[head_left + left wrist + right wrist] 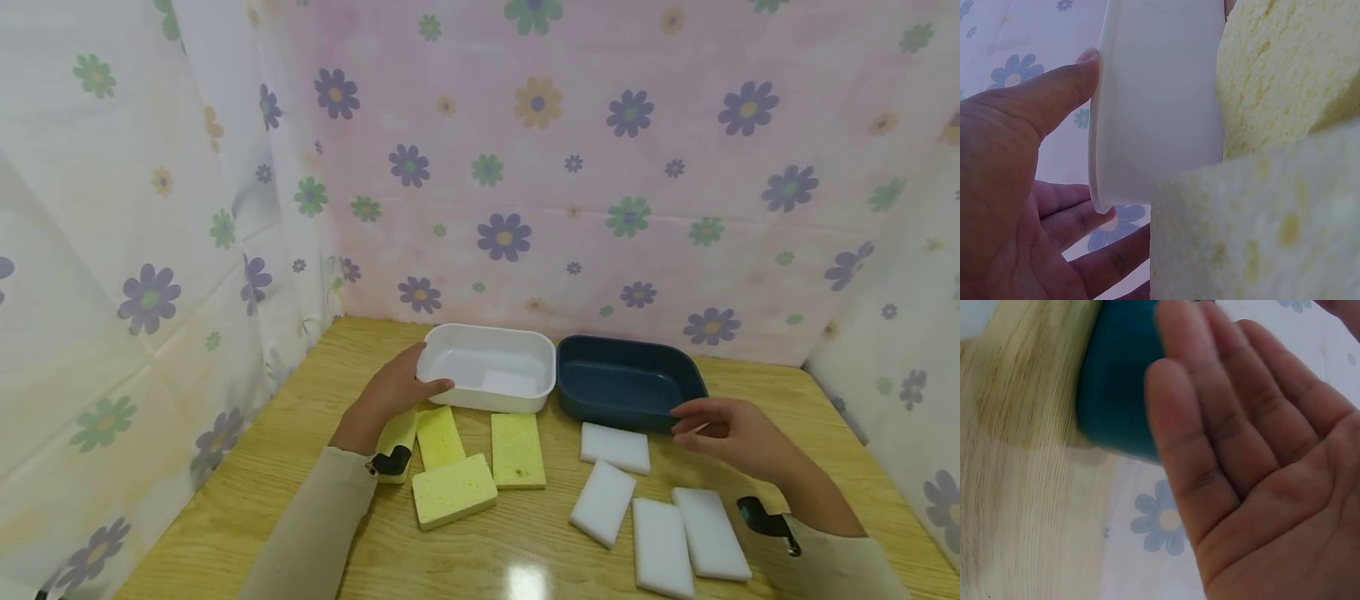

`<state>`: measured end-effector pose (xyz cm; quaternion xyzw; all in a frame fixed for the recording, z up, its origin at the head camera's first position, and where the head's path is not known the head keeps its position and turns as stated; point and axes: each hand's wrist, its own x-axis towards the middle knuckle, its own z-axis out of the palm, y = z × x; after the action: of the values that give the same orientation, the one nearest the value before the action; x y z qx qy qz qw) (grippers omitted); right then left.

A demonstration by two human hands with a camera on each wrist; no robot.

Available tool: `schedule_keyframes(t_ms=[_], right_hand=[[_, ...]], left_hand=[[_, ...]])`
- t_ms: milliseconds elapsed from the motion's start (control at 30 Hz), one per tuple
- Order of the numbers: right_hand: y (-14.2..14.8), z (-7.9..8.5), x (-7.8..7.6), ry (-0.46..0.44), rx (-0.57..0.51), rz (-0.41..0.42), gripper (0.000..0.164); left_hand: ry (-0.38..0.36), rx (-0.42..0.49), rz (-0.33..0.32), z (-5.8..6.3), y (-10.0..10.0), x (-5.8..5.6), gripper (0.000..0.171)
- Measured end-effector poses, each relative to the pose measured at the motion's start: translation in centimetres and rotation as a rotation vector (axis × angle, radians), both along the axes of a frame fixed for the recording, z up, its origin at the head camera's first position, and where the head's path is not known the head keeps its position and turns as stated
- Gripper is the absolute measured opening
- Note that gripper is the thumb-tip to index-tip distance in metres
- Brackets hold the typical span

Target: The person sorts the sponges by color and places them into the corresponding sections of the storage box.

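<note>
At the left end of a white oblong container (495,403), my left hand (393,387) grips the rim, thumb on one corner and fingers at the other. The left wrist view shows the thumb tip pressed to the white rim (1095,144). Several yellow sponges (517,450) lie before that container, one partly under the left wrist. My right hand (731,433) is at the near right corner of a dark blue container (615,408), its fingers (1179,419) fairly straight; whether they touch it I cannot tell. Several white sponges (615,448) lie in front of it.
Both containers stand side by side at the back of the wooden table (442,567), with nothing seen inside. Behind them hangs a flowered cloth (555,250), and similar cloth (150,358) covers the left side. Dark wrist straps (761,517) show at the sleeves.
</note>
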<state>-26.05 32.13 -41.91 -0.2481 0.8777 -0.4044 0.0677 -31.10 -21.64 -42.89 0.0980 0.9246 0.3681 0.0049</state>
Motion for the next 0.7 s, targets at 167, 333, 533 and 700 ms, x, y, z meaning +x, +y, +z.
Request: schedule_keyframes(t_ms=[167,333,533,700], right_hand=[[-0.3,-0.1,0.0,-0.038,0.067,0.04,0.048],[-0.6,-0.3,0.0,-0.096,0.139,0.086,0.061],[-1.3,-1.0,-0.2,-0.106,0.17,0.109,0.064],[-2.0,-1.4,-0.3,-0.144,0.2,0.084,0.069]], left_hand=[[0.004,0.002,-0.002,0.0,0.1,0.0,0.091],[-0.002,0.0,0.009,-0.3,0.1,-0.1,0.09],[0.018,0.001,0.001,-0.3,0.1,-0.2,0.089],[0.016,0.001,0.0,-0.1,0.1,-0.1,0.088]])
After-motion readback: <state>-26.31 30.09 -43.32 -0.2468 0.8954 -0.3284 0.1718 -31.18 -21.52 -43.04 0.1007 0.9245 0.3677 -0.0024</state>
